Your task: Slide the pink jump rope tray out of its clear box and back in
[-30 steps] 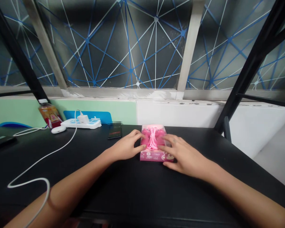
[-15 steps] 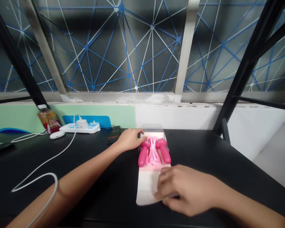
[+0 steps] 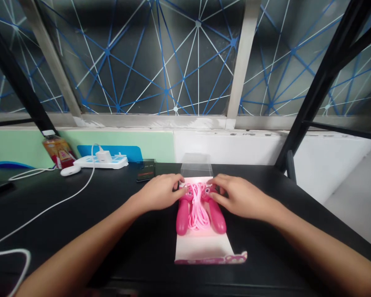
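A pink jump rope [image 3: 198, 210] lies on a white cardboard insert [image 3: 200, 247], its cord bundled between two dark-pink handles. My left hand [image 3: 163, 192] grips the round head of the left handle [image 3: 182, 216], thumb on top and fingers at the insert's far corner. On the other side, my right hand [image 3: 243, 194] holds the head of the right handle [image 3: 217, 216] the same way. Fingertips partly hide both heads. Behind the insert stands a clear plastic box [image 3: 196, 163]. The insert's near end has a printed, turned-up flap [image 3: 216, 259].
A white power strip [image 3: 117, 162] with a charger [image 3: 103, 156] stands at the back left, beside a drink bottle [image 3: 58, 150]. A white cable [image 3: 77, 192] runs over the black table [image 3: 126, 251]. Dark cards [image 3: 146, 171] lie near my left hand. Black frame posts [image 3: 309, 95] rise on both sides.
My right hand has moved from the insert's near end up to the right handle. Insert and rope have come toward me, away from the clear box. The near flap now shows its printed side.
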Demonstrator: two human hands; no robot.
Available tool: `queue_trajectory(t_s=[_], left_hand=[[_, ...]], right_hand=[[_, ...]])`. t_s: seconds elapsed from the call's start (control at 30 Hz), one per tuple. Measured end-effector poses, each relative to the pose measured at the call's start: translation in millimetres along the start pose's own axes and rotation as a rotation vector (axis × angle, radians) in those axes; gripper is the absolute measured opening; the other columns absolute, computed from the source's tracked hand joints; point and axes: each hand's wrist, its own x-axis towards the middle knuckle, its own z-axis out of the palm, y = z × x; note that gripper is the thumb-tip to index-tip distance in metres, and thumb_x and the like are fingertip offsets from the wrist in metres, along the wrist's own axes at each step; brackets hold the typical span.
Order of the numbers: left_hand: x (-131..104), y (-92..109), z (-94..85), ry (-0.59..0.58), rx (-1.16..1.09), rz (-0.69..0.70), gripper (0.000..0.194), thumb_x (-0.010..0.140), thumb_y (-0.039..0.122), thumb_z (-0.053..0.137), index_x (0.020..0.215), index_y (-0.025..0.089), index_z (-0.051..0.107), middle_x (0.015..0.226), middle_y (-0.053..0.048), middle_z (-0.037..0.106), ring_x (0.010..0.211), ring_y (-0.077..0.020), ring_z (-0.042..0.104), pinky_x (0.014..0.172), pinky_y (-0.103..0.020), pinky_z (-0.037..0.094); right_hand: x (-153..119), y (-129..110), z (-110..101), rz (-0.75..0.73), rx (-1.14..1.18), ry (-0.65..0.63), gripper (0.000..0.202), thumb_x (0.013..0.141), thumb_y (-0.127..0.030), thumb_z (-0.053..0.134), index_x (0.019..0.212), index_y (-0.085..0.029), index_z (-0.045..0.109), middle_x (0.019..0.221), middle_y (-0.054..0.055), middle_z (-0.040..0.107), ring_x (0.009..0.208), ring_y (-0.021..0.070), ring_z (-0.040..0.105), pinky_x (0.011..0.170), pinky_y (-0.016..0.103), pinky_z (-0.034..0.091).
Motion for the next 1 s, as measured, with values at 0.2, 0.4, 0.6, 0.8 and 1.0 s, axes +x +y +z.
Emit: queue_trajectory(t_s=[0.2, 0.4, 0.6, 0.8, 1.0], left_hand=[[-8.0, 2.5, 12.1, -0.071, -0.095, 0.047, 0.04, 0.093, 0.053, 0.045, 0.113, 0.022, 0.062, 0.082, -0.004, 0.068, 0.068, -0.019, 0.06, 0.059, -0.027, 0.038], [-6.4, -1.9, 13.0, -0.053, -0.133, 0.06, 0.038, 0.093, 0.05, 0.047, 0.112, 0.021, 0.063, 0.082, -0.004, 0.067, 0.069, -0.0181, 0.059, 0.06, -0.026, 0.038], [-6.5, 0.1, 11.5, -0.058, -0.145, 0.068, 0.038, 0.094, 0.051, 0.046, 0.11, 0.022, 0.063, 0.08, -0.003, 0.066, 0.066, -0.0172, 0.057, 0.057, -0.026, 0.035], [-8.5, 1.3, 12.1, -0.066, -0.203, 0.095, 0.038, 0.09, 0.051, 0.054, 0.111, 0.02, 0.063, 0.073, -0.001, 0.063, 0.063, -0.0162, 0.055, 0.057, -0.025, 0.035], [-7.6, -2.1, 16.6, -0.101, -0.315, 0.036, 0.037, 0.091, 0.051, 0.05, 0.112, 0.022, 0.06, 0.072, 0.001, 0.062, 0.061, -0.0149, 0.055, 0.055, -0.025, 0.034]], right_hand=[[-1.3, 14.1, 43.2, 0.084, -0.051, 0.045, 0.034, 0.097, -0.044, 0.043, 0.116, -0.019, 0.056, 0.103, 0.009, 0.059, 0.079, 0.0206, 0.062, 0.07, 0.034, 0.047], [4.6, 8.5, 40.1, 0.079, -0.07, 0.006, 0.032, 0.095, -0.04, 0.046, 0.119, -0.021, 0.055, 0.105, 0.008, 0.059, 0.082, 0.0218, 0.064, 0.071, 0.036, 0.048], [4.7, 9.9, 36.7, 0.089, -0.042, 0.0, 0.031, 0.094, -0.04, 0.049, 0.117, -0.021, 0.059, 0.104, 0.008, 0.061, 0.081, 0.0217, 0.064, 0.073, 0.037, 0.048], [3.1, 15.5, 40.9, 0.093, 0.15, 0.086, 0.027, 0.089, -0.041, 0.06, 0.107, -0.022, 0.064, 0.092, 0.005, 0.063, 0.079, 0.0189, 0.061, 0.072, 0.033, 0.048], [2.4, 21.1, 45.2, 0.17, 0.29, 0.09, 0.031, 0.089, -0.046, 0.059, 0.106, -0.021, 0.062, 0.085, 0.004, 0.066, 0.07, 0.0178, 0.06, 0.064, 0.032, 0.047]])
